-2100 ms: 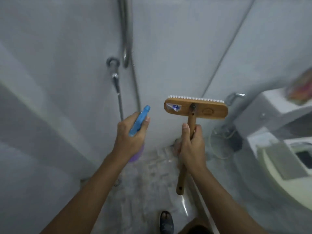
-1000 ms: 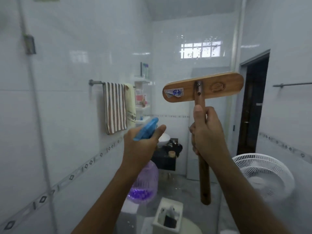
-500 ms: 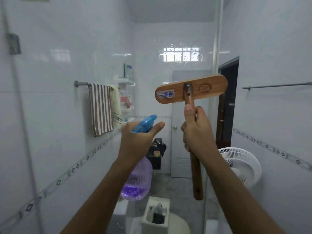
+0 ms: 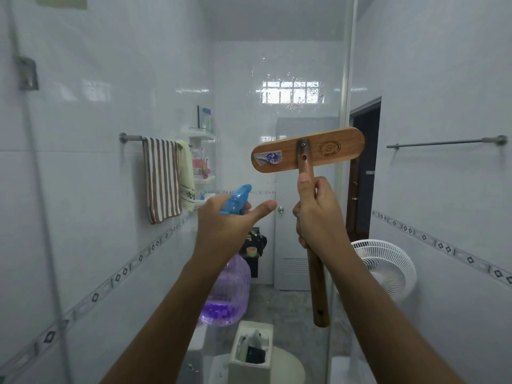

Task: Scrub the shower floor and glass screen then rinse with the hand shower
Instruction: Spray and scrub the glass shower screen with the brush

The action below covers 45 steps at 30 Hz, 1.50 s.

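glass screen (image 4: 291, 65) step by the look of it, spray stage; scrubbing not yet started. left hand (image 4: 227, 225) wrapped round neck of purple spray bottle (image 4: 224, 297), blue nozzle (image 4: 235, 202) aimed at the glass, thumb stuck out straight to the side. right hand (image 4: 315, 217) clenched on handle of wooden scrub brush (image 4: 307, 153), thumb laid up the shaft. brush head raised near the screen's edge, back face to camera. bristles touching glass or not: cannot tell. next, probably: squeeze trigger across the pane, then press bristles flat and stroke. shower floor and hand shower out of view.
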{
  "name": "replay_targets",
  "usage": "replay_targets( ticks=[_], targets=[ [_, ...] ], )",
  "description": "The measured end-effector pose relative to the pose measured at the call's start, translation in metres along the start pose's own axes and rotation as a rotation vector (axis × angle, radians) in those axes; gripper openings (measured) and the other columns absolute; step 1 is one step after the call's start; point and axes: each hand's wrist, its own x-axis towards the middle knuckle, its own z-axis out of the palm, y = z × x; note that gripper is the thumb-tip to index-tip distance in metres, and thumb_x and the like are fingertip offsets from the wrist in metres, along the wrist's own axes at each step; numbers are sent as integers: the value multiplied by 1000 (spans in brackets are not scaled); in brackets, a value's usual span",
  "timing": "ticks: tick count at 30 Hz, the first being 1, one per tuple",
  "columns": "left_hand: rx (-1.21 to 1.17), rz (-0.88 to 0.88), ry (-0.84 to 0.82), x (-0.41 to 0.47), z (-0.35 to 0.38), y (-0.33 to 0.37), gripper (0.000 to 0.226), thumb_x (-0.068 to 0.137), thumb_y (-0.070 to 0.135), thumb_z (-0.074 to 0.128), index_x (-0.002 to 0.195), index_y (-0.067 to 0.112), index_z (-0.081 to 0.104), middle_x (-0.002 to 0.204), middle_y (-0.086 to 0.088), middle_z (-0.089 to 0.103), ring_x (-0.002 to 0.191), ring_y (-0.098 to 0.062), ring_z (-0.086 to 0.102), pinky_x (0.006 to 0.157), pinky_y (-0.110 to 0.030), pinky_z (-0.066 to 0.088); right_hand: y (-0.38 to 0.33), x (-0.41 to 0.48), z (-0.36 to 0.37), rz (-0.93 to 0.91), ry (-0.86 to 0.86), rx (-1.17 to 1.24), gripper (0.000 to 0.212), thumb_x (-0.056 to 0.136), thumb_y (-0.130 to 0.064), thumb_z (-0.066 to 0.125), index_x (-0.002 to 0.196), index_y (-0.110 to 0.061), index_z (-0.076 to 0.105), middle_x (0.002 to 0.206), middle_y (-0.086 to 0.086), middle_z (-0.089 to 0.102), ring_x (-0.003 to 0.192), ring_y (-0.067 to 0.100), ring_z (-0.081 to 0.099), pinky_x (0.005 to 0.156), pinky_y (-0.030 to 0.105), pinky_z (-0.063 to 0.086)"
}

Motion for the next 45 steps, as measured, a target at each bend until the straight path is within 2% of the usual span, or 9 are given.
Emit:
replay_targets(
  ticks=[10,16,21,27,31,37,40,43,45],
  targets=[
    [-22,-37,53,-1,-13,5,48,73,57,74,75,10,65,64,-4,67,56,-22,67,66,-38,63,-3,5,14,1,4,-47,31,101,-56,34,100,-28,48,73,0,54,57,8,50,54,23,45],
    [14,99,184,-4,-23,4,36,77,47,77,73,14,62,60,1,61,58,-18,63,58,-13,52,-6,16,26,-28,15,-48,34,101,-56,33,100,-26,48,71,-1,51,58,10,50,55,26,47],
    [38,41,202,-4,-29,-4,40,79,52,72,81,13,65,68,-1,65,60,-18,67,64,-23,58,10,36,39,-14,18,-66,39,102,-57,30,99,-24,50,71,-1,51,60,11,50,56,29,45],
    [67,0,217,-14,-25,-18,24,85,38,74,82,16,64,69,-2,67,60,-15,67,56,-12,53,77,-24,44,50,9,-163,34,104,-46,32,98,-21,54,66,-5,50,52,-1,52,47,12,42],
    [55,-21,218,-20,-21,-26,24,88,35,73,91,12,66,75,-4,69,62,-13,68,58,-9,54,103,-65,43,135,-25,-180,31,102,-48,31,95,-27,53,67,-8,50,52,-7,52,48,8,40],
    [39,-17,212,-17,-12,-22,19,88,32,73,91,16,63,77,-4,68,64,-14,67,59,-4,49,28,35,32,30,17,-114,41,102,-57,30,95,-22,51,69,-1,48,55,11,48,47,25,44],
    [33,-3,221,-16,-8,-22,17,88,29,73,91,16,63,76,-5,68,63,-16,68,59,-7,52,-4,69,26,52,16,-37,44,102,-57,30,100,-18,49,68,0,44,50,12,44,41,24,43],
    [37,16,230,-18,-3,-20,17,88,26,75,92,13,66,76,-3,67,64,-17,68,61,-11,55,23,44,27,33,-4,-82,42,101,-59,30,97,-22,51,68,-3,47,54,12,48,50,30,48],
    [46,9,229,-18,-2,-22,16,87,26,76,91,14,65,75,0,65,64,-15,67,59,-11,55,66,1,31,50,4,-116,37,102,-55,31,96,-26,52,70,-4,50,56,5,49,52,24,46]
  ],
)
